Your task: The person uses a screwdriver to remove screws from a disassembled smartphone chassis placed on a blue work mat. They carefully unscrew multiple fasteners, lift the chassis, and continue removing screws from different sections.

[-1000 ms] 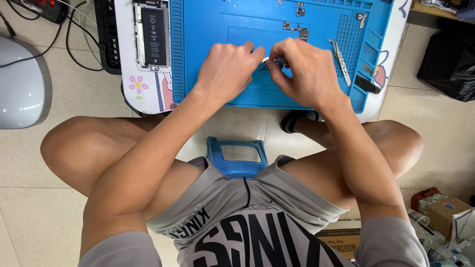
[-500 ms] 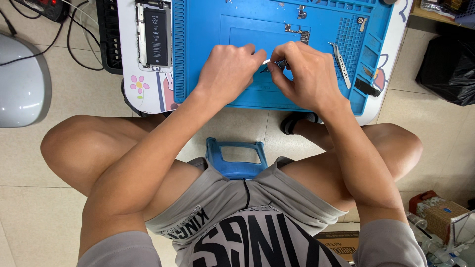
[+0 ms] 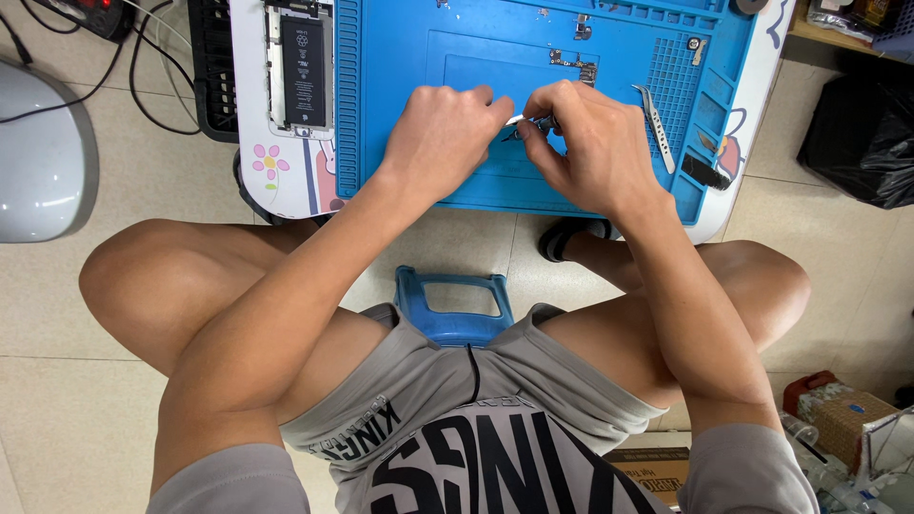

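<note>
Tiled floor lies all around your low desk (image 3: 752, 205), so whatever slips off will be hard to find. Your blue mat (image 3: 400, 143) carries loose screws and spare tweezers (image 3: 657, 128) near your wrist. Both hands meet mid-mat: left hand (image 3: 443, 143) and right hand (image 3: 586, 152) pinched narrow on a small metal part (image 3: 519, 122), which could spring away.

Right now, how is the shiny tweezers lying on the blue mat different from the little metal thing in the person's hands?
The spare tweezers lie loose on the blue mat, untouched, right of both hands; the small metal piece is pinched between the left hand and right hand. The tweezers show their whole length; the small metal piece is mostly hidden by fingers. Both look silvery and sit over the same mat.
</note>
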